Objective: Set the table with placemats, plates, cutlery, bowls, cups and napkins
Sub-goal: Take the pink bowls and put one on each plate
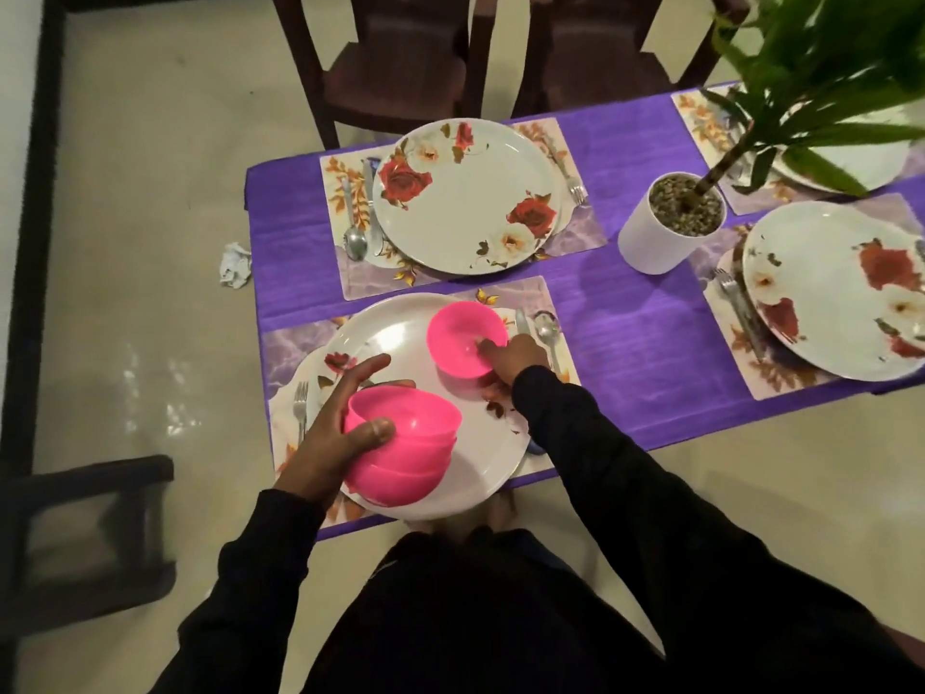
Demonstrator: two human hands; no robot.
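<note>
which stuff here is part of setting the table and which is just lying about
Part of the job:
- pink bowl on the near plate, held by the right hand
- stack of pink bowls in the left hand
- far plate
- placemats
- spoon

Just lying about:
- potted plant
- crumpled paper on the floor
- chairs

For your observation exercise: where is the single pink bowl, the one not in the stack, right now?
In the head view, the single pink bowl sits on the near plate, toward its far right, gripped at the rim by the right hand, beside the knife.
</note>
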